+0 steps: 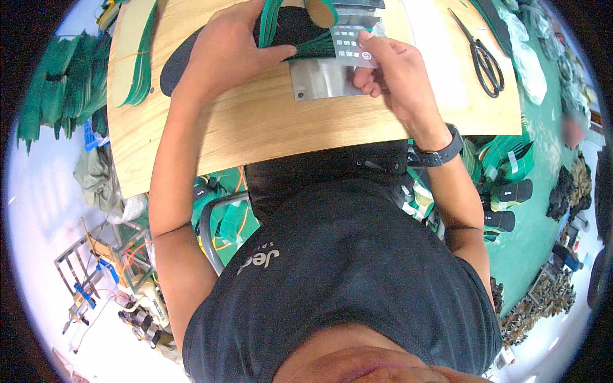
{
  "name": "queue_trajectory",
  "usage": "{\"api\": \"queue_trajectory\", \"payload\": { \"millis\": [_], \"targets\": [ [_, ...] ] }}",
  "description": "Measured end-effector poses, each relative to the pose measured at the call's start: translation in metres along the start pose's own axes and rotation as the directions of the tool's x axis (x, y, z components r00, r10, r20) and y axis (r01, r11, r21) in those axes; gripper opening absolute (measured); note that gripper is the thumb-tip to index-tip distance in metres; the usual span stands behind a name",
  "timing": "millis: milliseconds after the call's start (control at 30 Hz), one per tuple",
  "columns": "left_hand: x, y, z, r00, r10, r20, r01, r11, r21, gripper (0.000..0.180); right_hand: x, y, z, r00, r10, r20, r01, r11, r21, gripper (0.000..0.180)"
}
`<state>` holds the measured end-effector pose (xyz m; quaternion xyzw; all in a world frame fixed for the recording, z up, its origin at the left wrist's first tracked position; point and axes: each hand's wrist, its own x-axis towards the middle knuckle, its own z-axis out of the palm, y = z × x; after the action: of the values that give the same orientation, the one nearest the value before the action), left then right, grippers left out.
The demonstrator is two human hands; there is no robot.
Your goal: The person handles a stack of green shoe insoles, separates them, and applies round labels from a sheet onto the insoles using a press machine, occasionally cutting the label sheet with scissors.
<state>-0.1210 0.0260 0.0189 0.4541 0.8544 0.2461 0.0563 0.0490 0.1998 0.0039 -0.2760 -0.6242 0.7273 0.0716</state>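
Observation:
My left hand [233, 54] presses down on a black insole with green edging [290, 29] at the far edge of the wooden table [268, 121]. Thumb and fingers pinch the green edging against the insole. My right hand [396, 73] holds a small grey printed label [354, 45] between thumb and fingers, right beside the green edging. Under both hands lies a metal plate [322, 80] set into the table. A black watch [440, 153] is on my right wrist.
Black scissors [486, 60] lie on the table's right side. A stack of green-edged tan insoles [134, 57] rests at the left edge. More green and black insoles [504, 172] pile on the green floor at right. A metal rack with wires [96, 262] stands lower left.

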Motion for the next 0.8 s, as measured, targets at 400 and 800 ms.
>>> {"api": "queue_trajectory", "payload": {
  "millis": [400,800],
  "targets": [
    [0.001,-0.028,-0.002,0.979,-0.066,-0.193,0.029,0.982,-0.186,0.025,-0.004,0.007,-0.028,0.983,-0.111,-0.146,0.140,0.967,0.212,0.023],
    [-0.002,-0.060,-0.001,0.917,-0.231,-0.326,0.009,0.828,-0.561,0.025,0.004,0.001,-0.003,0.998,0.026,0.065,-0.020,0.995,-0.094,0.031]
  ]
}}
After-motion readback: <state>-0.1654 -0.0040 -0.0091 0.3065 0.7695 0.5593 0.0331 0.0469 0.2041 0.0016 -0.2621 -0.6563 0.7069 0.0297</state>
